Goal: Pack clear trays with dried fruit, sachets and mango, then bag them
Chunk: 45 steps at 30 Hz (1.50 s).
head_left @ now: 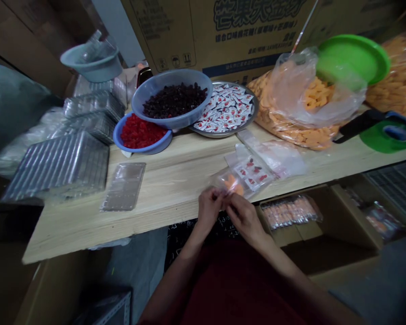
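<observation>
Both hands meet at the table's front edge on a clear plastic bag [219,179] with orange candy pieces [233,185] inside. My left hand [209,207] pinches the near end of the bag, fingers closed. Close beside it, my right hand [243,214] is also closed on that end. The fingertips almost touch, and the exact grip is partly blurred. Just beyond the hands lies a printed card with red pictures [253,174] in clear wrapping. More flat clear bags [284,158] are spread out to its right.
Behind stand a bowl of dark pieces [174,118], a bowl of red pieces [142,151], a metal bowl of white sachets [219,134] and a big bag of orange candy [311,135]. Clear trays [64,162] are stacked left. An open carton [345,216] sits below right.
</observation>
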Available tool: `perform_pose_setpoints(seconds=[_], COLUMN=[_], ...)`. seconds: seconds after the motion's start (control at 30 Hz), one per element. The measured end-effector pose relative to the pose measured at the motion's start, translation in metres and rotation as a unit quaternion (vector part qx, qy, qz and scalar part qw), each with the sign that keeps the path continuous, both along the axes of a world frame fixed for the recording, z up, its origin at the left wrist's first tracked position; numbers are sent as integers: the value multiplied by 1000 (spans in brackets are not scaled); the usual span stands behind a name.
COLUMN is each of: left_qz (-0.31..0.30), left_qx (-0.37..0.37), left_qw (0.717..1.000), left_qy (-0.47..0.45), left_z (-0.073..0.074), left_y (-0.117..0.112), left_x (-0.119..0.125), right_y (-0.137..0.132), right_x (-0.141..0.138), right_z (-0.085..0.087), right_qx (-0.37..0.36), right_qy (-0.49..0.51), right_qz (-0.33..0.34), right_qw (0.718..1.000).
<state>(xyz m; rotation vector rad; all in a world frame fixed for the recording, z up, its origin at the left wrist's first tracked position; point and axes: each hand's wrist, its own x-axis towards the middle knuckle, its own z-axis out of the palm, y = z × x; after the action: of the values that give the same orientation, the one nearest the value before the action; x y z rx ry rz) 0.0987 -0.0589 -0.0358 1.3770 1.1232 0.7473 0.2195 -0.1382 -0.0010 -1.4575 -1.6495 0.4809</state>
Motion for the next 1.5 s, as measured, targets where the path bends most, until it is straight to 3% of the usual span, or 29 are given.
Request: perform_pose_setpoints(seconds=[0.07,0.17,0.3,0.43,0.53,0.63,0.73,0.83,1.0,1.2,1.33,1.37,1.5], left_qz=[26,66,99,71,3,-65,-82,-75,-20,-57,30,27,-106], left_qx=[64,54,57,189,245,188,34,-88,-156,-158,-50,-38,-47], left_qw=[996,995,993,971,945,966,996,987,968,966,982,982,975], left_qy=[55,44,-7,127,218,166,14,-113,-197,-197,-181,-186,-190], left_z=[0,1,0,4,8,15,33,58,81,84,80,78,73], left_y=[4,5,7,20,34,38,27,10,0,5,12,13,4], left_x=[-6,-22,-38,-31,-19,-12,-12,-13,-3,-9,-26,-27,-14], right_y=[-3,-11,-28,-45,-46,-39,-32,-31,-37,-34,-29,-29,-31], right_x=[-7,-4,21,42,38,22,9,6,19,35,39,39,36], right_z=[-3,-3,-3,-12,-21,-27,-22,-8,2,-6,9,14,31], right_qx=[-1,-37,-59,-76,-39,-28,-22,28,33,124,122,117,112], right_qy=[12,38,49,45,-67,-201,-232,-196,-212,-130,-34,-10,10], right_qz=[12,14,-64,-155,-121,-40,-21,-28,-11,-39,-79,-87,-84], right_qw=[1000,998,995,984,990,978,972,980,977,983,989,989,990])
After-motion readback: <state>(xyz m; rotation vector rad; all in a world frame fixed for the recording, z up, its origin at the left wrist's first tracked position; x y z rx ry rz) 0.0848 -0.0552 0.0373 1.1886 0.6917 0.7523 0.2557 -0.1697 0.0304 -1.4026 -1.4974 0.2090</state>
